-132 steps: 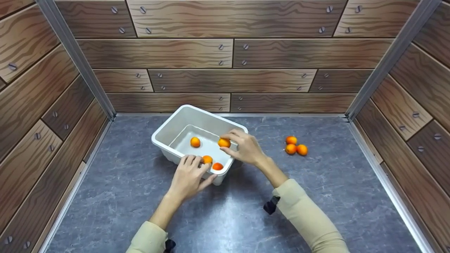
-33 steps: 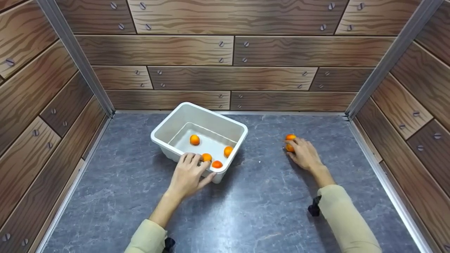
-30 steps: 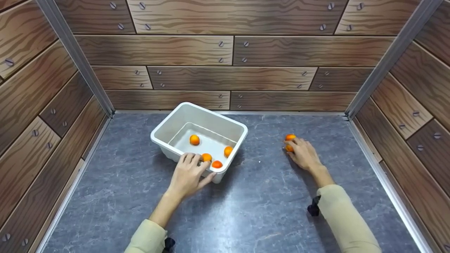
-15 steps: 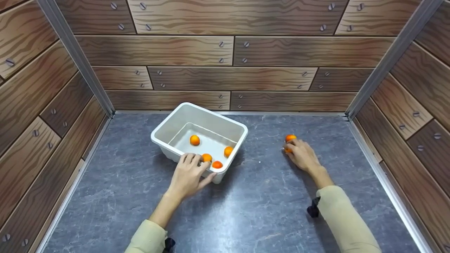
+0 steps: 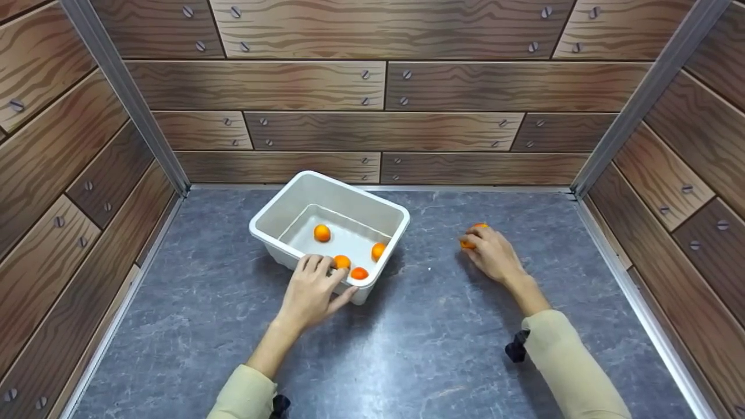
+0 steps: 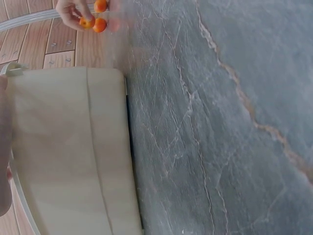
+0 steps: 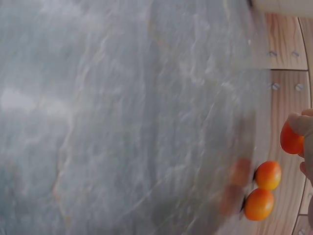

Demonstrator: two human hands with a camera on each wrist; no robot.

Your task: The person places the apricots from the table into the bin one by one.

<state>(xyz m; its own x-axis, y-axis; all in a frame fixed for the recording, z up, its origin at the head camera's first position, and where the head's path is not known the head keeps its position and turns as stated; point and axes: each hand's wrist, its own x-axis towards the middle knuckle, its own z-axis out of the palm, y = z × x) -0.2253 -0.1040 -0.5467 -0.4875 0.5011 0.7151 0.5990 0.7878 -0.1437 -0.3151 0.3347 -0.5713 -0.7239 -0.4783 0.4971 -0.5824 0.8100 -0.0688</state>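
A white plastic bin [image 5: 355,201] stands left of centre with several small orange fruits inside, one of them [image 5: 322,233] towards the left of its floor. My left hand [image 5: 311,291] grips the bin's near rim, fingers over the edge and thumb along the outside wall. To the right, my right hand [image 5: 495,253] pinches a small orange fruit [image 7: 291,138] between thumb and fingers, raised above the tabletop. Two more orange fruits [image 7: 258,204] lie side by side beneath it in the right wrist view; from the head, only a sliver of one fruit [image 5: 480,225] shows behind the fingers.
The grey marbled tabletop [image 5: 430,337] is enclosed by wood-print walls [image 5: 454,131] at the back and both sides. Metal strips [image 5: 646,314] run along its edges. A tiny white speck [image 5: 429,269] lies between the bin and my right hand.
Over the earlier frames, my right hand released a fruit in the bin and went back to the group on the right. Now it has taken another and shifts slightly left. My left hand stays put.
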